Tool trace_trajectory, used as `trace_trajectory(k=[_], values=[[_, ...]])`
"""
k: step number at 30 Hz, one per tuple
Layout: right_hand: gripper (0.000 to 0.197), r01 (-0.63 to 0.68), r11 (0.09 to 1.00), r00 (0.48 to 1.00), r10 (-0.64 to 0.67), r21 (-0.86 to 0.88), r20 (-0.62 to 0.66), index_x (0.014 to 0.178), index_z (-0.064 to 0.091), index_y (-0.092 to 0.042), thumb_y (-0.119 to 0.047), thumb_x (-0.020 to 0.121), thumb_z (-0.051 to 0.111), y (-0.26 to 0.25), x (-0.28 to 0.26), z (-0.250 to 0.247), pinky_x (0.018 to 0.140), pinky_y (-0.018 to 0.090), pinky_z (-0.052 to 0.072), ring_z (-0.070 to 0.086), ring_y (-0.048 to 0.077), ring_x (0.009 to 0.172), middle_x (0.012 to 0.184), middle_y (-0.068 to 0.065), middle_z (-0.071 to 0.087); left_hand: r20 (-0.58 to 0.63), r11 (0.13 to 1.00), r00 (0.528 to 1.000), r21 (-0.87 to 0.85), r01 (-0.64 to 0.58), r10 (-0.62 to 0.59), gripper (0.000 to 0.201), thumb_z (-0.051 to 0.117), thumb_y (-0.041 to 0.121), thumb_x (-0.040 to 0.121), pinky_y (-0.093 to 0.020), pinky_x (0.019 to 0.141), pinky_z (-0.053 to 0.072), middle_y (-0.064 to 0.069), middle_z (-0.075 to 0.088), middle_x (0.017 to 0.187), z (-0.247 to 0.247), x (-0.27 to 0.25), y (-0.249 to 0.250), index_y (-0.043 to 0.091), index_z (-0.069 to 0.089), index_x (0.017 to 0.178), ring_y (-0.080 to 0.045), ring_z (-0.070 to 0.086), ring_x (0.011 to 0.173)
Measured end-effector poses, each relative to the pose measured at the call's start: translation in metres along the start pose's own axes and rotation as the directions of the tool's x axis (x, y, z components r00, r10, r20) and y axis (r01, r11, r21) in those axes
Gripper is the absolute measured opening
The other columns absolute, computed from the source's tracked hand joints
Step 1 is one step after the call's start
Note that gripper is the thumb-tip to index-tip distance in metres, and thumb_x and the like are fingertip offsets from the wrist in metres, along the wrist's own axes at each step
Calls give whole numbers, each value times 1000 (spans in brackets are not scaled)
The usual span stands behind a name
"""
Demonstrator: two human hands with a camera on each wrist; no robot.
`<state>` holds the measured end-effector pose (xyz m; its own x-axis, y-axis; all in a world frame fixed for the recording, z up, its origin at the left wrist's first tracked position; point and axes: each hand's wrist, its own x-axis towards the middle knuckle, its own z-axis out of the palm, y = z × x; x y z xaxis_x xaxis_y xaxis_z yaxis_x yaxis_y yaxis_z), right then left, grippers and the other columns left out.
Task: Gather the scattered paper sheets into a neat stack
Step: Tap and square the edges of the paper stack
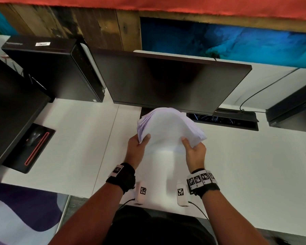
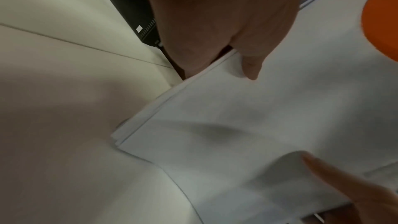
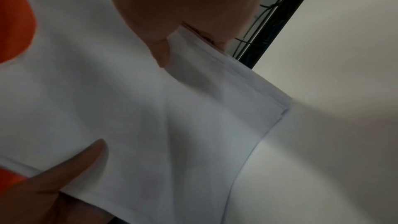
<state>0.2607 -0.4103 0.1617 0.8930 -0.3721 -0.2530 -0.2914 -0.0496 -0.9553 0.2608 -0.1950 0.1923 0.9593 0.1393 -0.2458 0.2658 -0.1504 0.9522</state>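
Paper sheets (image 1: 168,128), gathered in a bundle, held over the white desk (image 1: 78,138) in front of the monitor (image 1: 175,80). Head view: left hand (image 1: 136,149) and right hand (image 1: 195,152) grip opposite sides, thumbs on top. Left wrist view: thumb pinching the unevenly aligned bundle edge. Right wrist view: thumb likewise pressed on the top sheet.

One stack of paper sheets (image 1: 168,128) is seen; the sheets in it are too many and too blurred to be counted. Two hands are counted, the left hand (image 1: 136,147) and the right hand (image 1: 195,151). One monitor (image 1: 175,82), one computer tower (image 1: 55,68) and one mouse (image 1: 34,137) are counted.
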Motion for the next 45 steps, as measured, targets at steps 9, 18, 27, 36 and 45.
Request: trace_trajectory(k=[9, 18, 27, 36, 45], values=[[28, 6, 998, 995, -1, -55, 96, 117, 76, -13, -18, 90, 81, 14, 10, -15, 96, 41, 60, 76, 19, 104, 110, 3, 80, 37, 1000, 999, 1, 4, -4, 33, 81, 10, 86, -45, 100, 57, 15, 78, 104, -21, -8, 22, 27, 70, 112, 0, 72, 99], [10, 44, 993, 981, -22, -112, 195, 94, 74, -13, -20, 92, 80, 4, 27, -26, 83, 43, 60, 76, 23, 84, 89, 5, 80, 333, 549, 915, 732, -403, 227, 65, 83, 53, 75, -35, 92, 51, 8, 70, 115, -30, 9, 157, 32, 58, 131, -16, 64, 103], [8, 15, 997, 982, -1, -73, 189, 91, 75, -22, -19, 89, 82, 3, 27, -25, 94, 52, 59, 72, 40, 103, 105, 18, 79, 597, 3, 800, 801, -598, 63, 22, 61, 19, 91, -33, 72, 40, 0, 69, 97, 39, 29, 166, 23, 69, 112, -23, 65, 88], [106, -257, 959, 963, 244, 116, 112, 162, 23, -26, -17, 81, 90, 27, 28, -48, 113, 36, 41, 45, 12, 138, 150, -5, 44, 414, 388, 883, 793, -469, 222, 16, 73, 23, 87, -33, 59, 34, -2, 51, 63, -17, 36, 160, 18, 68, 73, -29, 54, 65], [37, -169, 894, 954, 42, 415, 296, 124, 68, -7, 3, 88, 67, -44, 43, -67, 85, 34, 61, 76, 23, 105, 117, 8, 79, 172, 999, 985, -31, -21, 26, 25, 79, 1, 84, -38, 87, 60, -7, 80, 107, -76, 30, 79, 9, 79, 108, -24, 77, 97]])
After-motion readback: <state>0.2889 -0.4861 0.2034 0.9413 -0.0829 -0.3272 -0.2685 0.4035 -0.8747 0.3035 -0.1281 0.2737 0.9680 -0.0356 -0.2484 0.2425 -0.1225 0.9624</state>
